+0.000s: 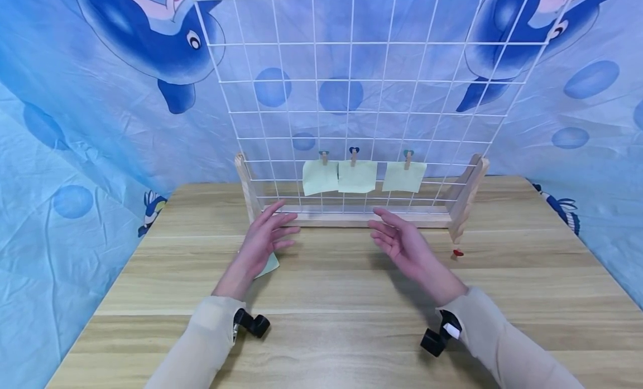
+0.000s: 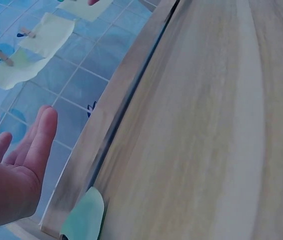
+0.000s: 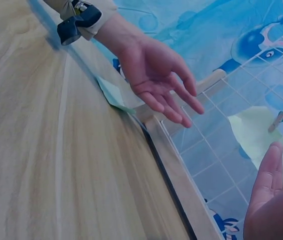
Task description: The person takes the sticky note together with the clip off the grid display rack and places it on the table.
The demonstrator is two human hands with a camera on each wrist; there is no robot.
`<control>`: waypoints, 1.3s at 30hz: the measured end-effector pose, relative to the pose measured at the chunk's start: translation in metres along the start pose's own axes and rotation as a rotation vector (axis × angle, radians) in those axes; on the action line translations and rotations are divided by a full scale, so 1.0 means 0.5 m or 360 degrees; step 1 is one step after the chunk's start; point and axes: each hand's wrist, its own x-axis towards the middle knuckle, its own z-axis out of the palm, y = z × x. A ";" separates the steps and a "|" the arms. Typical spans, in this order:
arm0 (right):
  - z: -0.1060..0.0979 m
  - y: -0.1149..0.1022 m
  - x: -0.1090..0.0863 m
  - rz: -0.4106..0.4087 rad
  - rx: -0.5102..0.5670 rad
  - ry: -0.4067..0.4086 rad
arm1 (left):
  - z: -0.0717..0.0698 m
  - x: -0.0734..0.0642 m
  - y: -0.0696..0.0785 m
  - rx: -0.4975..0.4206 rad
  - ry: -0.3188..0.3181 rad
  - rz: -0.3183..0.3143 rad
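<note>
My left hand (image 1: 262, 241) is held over the table's left part, fingers extended and apart, holding nothing. Partly hidden beneath it lies a pale green paper sheet (image 1: 270, 265). Opposite, my right hand (image 1: 404, 246) hovers with its palm turned inward and fingers loosely bent, also without anything in it. Beyond both hands stands a white wire grid (image 1: 351, 112) on a wooden stand (image 1: 331, 220). Three pale green sheets hang there from small wooden clothespins: a left sheet (image 1: 320, 178), a middle sheet (image 1: 357, 178) touching it, and a right sheet (image 1: 404, 178) set apart.
A small red-topped object (image 1: 457, 253), perhaps another clothespin, lies beside the stand's right foot (image 1: 467, 202). Behind the wood-grain table (image 1: 331, 333) hangs a blue curtain (image 1: 45, 143) with cartoon dolphins. Each wrist carries a black camera.
</note>
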 end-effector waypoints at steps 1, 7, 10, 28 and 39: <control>0.003 0.000 0.002 -0.0006 -0.0019 -0.0011 | 0.003 0.001 0.000 0.0000 0.0002 0.0008; 0.024 0.007 0.011 -0.0021 -0.0183 -0.0078 | 0.019 0.004 -0.002 -0.0009 0.0017 0.0045; 0.034 0.009 0.017 -0.0033 -0.0238 -0.0123 | 0.026 0.005 -0.003 -0.0032 0.0034 0.0059; 0.102 0.000 0.061 -0.0169 -0.0367 -0.0139 | 0.062 0.022 0.000 -0.0072 0.0183 0.0140; 0.157 -0.030 0.083 -0.0238 -0.0422 -0.0123 | 0.081 0.029 0.009 -0.0054 0.0205 0.0142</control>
